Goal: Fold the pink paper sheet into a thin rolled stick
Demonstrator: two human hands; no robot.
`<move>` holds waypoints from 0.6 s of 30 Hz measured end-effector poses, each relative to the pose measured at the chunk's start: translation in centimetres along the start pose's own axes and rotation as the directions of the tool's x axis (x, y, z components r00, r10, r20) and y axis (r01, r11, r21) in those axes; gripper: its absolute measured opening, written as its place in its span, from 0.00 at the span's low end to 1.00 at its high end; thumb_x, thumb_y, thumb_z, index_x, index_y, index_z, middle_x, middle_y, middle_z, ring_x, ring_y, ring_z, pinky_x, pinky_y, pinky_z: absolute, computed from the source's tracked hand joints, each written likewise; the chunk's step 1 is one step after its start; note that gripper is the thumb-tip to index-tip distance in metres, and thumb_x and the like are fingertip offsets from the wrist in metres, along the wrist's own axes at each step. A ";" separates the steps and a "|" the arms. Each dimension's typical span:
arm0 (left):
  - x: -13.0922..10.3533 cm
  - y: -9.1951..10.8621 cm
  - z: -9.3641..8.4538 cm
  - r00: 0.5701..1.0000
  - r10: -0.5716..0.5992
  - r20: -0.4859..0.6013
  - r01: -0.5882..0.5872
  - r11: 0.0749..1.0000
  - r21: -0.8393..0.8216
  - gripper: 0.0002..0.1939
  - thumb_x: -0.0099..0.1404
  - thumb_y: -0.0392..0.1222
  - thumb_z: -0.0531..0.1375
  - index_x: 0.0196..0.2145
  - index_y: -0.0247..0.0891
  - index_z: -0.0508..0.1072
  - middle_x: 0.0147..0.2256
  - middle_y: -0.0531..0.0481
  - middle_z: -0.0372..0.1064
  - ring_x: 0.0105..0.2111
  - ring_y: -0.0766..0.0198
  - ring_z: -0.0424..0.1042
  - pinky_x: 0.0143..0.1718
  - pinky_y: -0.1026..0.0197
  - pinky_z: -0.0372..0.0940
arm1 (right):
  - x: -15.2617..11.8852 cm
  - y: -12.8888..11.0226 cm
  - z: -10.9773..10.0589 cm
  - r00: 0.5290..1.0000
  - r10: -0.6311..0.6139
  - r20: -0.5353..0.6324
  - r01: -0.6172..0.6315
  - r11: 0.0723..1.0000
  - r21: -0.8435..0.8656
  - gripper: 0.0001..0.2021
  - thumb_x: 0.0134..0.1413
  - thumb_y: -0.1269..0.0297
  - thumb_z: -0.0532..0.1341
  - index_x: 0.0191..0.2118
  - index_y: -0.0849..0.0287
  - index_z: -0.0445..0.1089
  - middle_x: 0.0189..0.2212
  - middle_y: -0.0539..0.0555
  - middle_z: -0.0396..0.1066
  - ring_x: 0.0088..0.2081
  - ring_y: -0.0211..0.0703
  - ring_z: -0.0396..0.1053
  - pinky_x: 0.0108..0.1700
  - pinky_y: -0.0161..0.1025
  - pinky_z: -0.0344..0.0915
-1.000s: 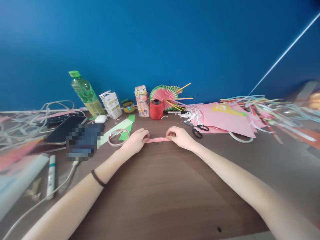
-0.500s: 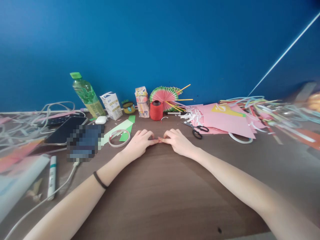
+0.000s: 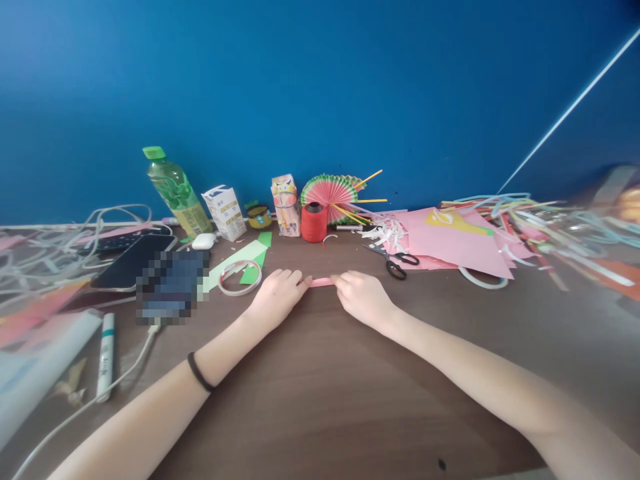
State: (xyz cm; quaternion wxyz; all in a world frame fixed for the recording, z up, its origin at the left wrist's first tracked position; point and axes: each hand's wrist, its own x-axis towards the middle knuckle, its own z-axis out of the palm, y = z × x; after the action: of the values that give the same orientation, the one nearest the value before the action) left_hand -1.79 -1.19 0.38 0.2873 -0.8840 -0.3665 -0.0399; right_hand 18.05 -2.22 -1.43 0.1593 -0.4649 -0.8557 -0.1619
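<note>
A narrow pink paper strip [image 3: 322,282] lies low over the brown table between my two hands. My left hand [image 3: 281,293] pinches its left end, and my right hand [image 3: 361,297] pinches the right end. The fingers cover both ends, so its full length is hidden. Left of my left hand lies a roll of tape [image 3: 220,280], partly on green paper strips [image 3: 235,261]. Black-handled scissors [image 3: 397,268] rest beyond my right hand. Behind the strip stands a red spool of thread [image 3: 314,227].
Along the blue wall stand a green bottle [image 3: 175,193], a white carton [image 3: 225,213], a painted carton [image 3: 287,210] and a paper fan [image 3: 330,190]. Phones [image 3: 133,261], a cable and a marker [image 3: 105,357] lie left. Pink sheets [image 3: 450,240] and a heap of paper strips [image 3: 560,230] lie right.
My hands have moved apart and slightly toward me. The pink strip now shows plainly between the fingertips, where earlier the fingertips nearly met.
</note>
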 end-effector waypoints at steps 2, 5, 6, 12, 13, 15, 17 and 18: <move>0.0 0.6 -0.3 0.998 -0.047 0.030 0.046 0.999 0.028 0.18 0.62 0.29 0.45 0.47 0.35 0.66 0.29 0.46 0.63 0.28 0.63 0.64 0.28 0.59 0.55 | 0.0 0.0 0.0 0.999 0.039 0.017 -0.040 0.999 0.009 0.14 0.53 0.75 0.50 0.43 0.67 0.68 0.33 0.59 0.70 0.34 0.45 0.66 0.34 0.37 0.61; 0.0 1.5 -0.6 0.992 -0.108 0.058 0.106 0.994 0.042 0.18 0.62 0.29 0.45 0.47 0.34 0.65 0.28 0.46 0.63 0.28 0.63 0.65 0.27 0.61 0.55 | 0.0 -0.1 0.0 0.997 0.076 0.034 -0.077 0.997 0.013 0.14 0.53 0.75 0.49 0.42 0.65 0.68 0.34 0.59 0.70 0.33 0.45 0.68 0.30 0.36 0.61; 0.0 1.7 -0.7 0.990 -0.126 0.070 0.123 0.991 0.045 0.18 0.62 0.29 0.45 0.48 0.34 0.65 0.28 0.46 0.63 0.27 0.64 0.65 0.27 0.61 0.55 | 0.1 -0.1 -0.1 0.996 0.084 0.043 -0.084 0.996 0.012 0.14 0.52 0.75 0.49 0.41 0.65 0.68 0.34 0.59 0.71 0.33 0.45 0.68 0.29 0.35 0.60; 0.2 2.7 -1.0 0.966 -0.188 0.176 0.183 0.982 0.041 0.22 0.59 0.27 0.48 0.52 0.30 0.61 0.31 0.43 0.65 0.28 0.62 0.67 0.28 0.61 0.60 | 0.1 -0.3 -0.7 0.990 0.097 0.103 -0.099 0.995 0.011 0.12 0.52 0.75 0.49 0.37 0.64 0.68 0.33 0.57 0.71 0.32 0.45 0.69 0.29 0.35 0.59; 0.2 2.9 -1.0 0.964 -0.193 0.180 0.189 0.981 0.039 0.22 0.59 0.26 0.47 0.52 0.29 0.61 0.32 0.42 0.65 0.29 0.61 0.68 0.29 0.61 0.60 | 0.1 -0.4 -0.7 0.989 0.102 0.105 -0.103 0.995 0.006 0.12 0.52 0.75 0.49 0.37 0.65 0.68 0.33 0.57 0.71 0.32 0.45 0.69 0.29 0.35 0.59; 0.2 3.1 -0.9 0.967 -0.194 0.163 0.191 0.981 0.037 0.22 0.58 0.25 0.47 0.51 0.26 0.60 0.32 0.41 0.65 0.31 0.60 0.68 0.33 0.59 0.62 | 0.1 -0.6 -0.6 0.990 0.104 0.096 -0.103 0.995 -0.008 0.12 0.53 0.75 0.48 0.37 0.65 0.67 0.33 0.57 0.70 0.33 0.45 0.68 0.29 0.35 0.60; 0.2 3.4 -0.7 0.975 -0.186 0.124 0.183 0.982 0.038 0.21 0.59 0.25 0.47 0.51 0.24 0.61 0.32 0.41 0.65 0.33 0.60 0.68 0.40 0.56 0.61 | 0.0 -0.8 -0.4 0.993 0.094 0.074 -0.093 0.996 -0.016 0.12 0.53 0.75 0.48 0.39 0.65 0.67 0.34 0.57 0.70 0.33 0.45 0.67 0.30 0.36 0.60; 0.3 3.5 -0.6 0.977 -0.183 0.110 0.180 0.983 0.037 0.21 0.59 0.25 0.47 0.51 0.24 0.61 0.32 0.41 0.65 0.34 0.60 0.68 0.42 0.56 0.61 | 0.0 -0.8 -0.3 0.994 0.085 0.062 -0.084 0.996 -0.015 0.13 0.53 0.75 0.48 0.39 0.65 0.67 0.35 0.57 0.69 0.34 0.45 0.67 0.30 0.36 0.60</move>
State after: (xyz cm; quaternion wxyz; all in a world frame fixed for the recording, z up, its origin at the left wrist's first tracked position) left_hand 0.82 -3.32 -0.74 0.2730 -0.8438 -0.4620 -0.0112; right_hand 17.36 -2.76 -1.27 0.1363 -0.5065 -0.8388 -0.1459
